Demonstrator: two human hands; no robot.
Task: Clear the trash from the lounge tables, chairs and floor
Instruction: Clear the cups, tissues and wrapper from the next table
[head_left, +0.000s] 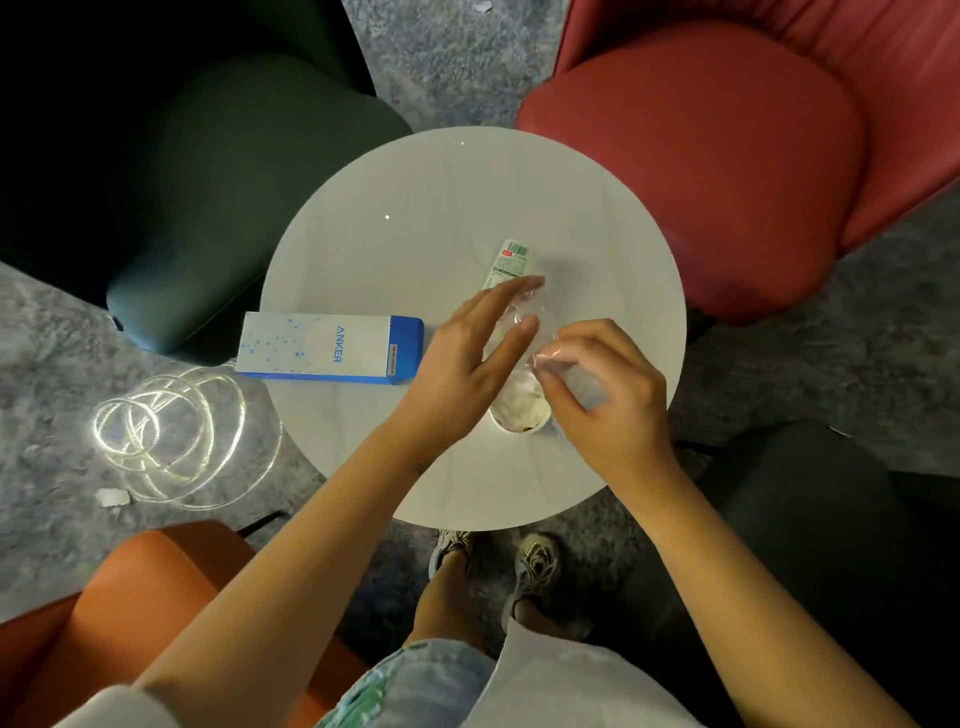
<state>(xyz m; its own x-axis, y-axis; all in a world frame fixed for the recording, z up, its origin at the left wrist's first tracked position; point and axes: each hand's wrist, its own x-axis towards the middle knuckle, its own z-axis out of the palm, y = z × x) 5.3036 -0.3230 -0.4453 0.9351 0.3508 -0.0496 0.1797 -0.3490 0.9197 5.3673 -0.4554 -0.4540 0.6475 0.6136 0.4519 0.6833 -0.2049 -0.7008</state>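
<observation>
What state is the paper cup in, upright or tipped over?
Upright: the cup stands on the table, its round open rim facing up, with crumpled paper inside.

A dark green padded armchair (218, 197) and a red padded armchair (727, 171) stand at the far side on mottled grey carpet (441, 62). An orange upholstered chair (130, 613) sits near left and a black chair (779, 545) near right. A coil of pale glowing cord (156, 426) lies on the carpet between the green and orange chairs. Beige laced trainers (537, 564) stand side by side below.
</observation>
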